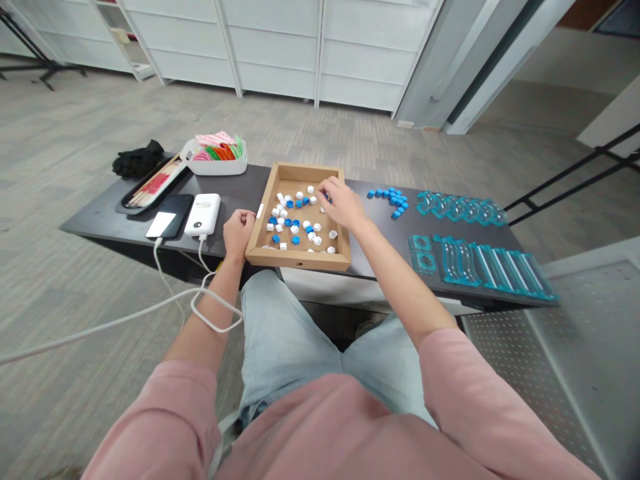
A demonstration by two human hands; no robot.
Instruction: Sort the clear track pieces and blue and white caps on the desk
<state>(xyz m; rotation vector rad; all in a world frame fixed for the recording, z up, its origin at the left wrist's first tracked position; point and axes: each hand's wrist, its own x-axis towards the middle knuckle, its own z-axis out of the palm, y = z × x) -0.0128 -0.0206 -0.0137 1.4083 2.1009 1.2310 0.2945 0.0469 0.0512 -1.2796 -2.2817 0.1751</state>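
In the head view, a white basket (220,167) of coloured strips is standing at the table's far left, beside a black tray (131,211) of sticks and a black bundle (137,160). Nearer, a dark phone-like slab (175,217) and a white power bank (203,215) are lying left of the left hand (239,233); a white cable (115,327) is looping across that forearm. To the right, a group of blue pieces (396,200) is resting on the table, with teal plastic parts (495,270) lying in rows beyond.

A cardboard box (320,261) is sitting at the middle, its near wall running along the table's near edge and its long axis seemingly pointing near to far. White and blue pieces are lying scattered inside, facing various ways. The left hand is curling loosely beside the box's left wall; whether it is holding anything, I cannot tell. The right hand (343,201) is reaching over the right wall, fingers bending together near a blue piece; a grasp cannot be confirmed.

The dark table (370,230) is standing on grey patterned flooring (75,167), with white cabinets (280,47) lining the far side.
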